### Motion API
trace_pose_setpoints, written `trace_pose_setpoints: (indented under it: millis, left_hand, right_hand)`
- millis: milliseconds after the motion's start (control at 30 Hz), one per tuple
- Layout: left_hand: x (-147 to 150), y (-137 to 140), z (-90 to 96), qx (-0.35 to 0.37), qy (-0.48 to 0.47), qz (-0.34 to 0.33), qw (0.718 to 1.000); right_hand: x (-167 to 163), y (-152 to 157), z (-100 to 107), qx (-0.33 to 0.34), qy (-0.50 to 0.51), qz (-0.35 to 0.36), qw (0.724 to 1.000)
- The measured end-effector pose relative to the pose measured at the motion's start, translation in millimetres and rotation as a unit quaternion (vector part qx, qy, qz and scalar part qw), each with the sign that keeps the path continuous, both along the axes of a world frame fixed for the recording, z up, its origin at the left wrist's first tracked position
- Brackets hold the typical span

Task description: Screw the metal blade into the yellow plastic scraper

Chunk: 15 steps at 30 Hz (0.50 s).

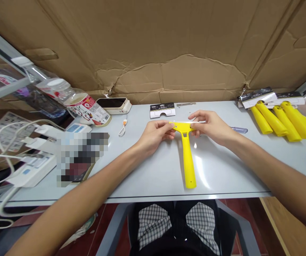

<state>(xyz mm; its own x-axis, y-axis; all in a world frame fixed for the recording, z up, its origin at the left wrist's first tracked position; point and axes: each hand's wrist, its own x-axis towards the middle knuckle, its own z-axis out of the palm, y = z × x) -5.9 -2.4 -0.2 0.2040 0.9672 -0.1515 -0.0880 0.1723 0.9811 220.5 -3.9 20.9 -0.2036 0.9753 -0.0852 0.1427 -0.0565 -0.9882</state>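
A yellow T-shaped scraper [188,156] points its handle down toward the table's front edge, its wide head at the top. My left hand [159,132] pinches the left end of that head between thumb and fingers. At the right end, my right hand [207,127] holds the head with thumb and forefinger, its other fingers loosely curled. A thin pale strip runs along the head's top edge between both hands. Just beyond lie a black and white card [162,110] and a flat metal blade [186,105]. A screwdriver with a clear bluish handle [239,130] is partly hidden behind my right hand.
Several packaged yellow scrapers [286,119] are piled at the right. To the left stand a power strip [39,163] with cables, a phone with a blurred screen [82,160], a tipped paper-labelled tub [89,110] and bottles. A cardboard wall [176,42] closes off the back.
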Motion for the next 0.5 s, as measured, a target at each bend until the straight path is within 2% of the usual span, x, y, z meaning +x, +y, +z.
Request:
trace_pose_setpoints:
  millis: [167,333,400,500]
  left_hand:
    - [8.5,-4.3,-3.7,-0.017,-0.043,0.042,0.998]
    - [17.2,-16.9,2.2,-0.002,-0.064,0.110,0.992]
    - [19.2,-23.3,5.1,0.010,-0.031,0.100,0.994]
    - [21.4,-32.4,6.7,0.012,0.063,0.044,0.997]
  right_hand:
    - [-5.5,-4.1,-1.2,-0.043,0.084,-0.024,0.995]
    - [-8.4,-4.4,-5.2,-0.027,0.110,-0.047,0.992]
    - [-9.4,-3.8,-7.7,-0.022,0.114,-0.066,0.991]
    - [-12.6,-4.9,-10.4,-0.019,0.122,-0.090,0.988]
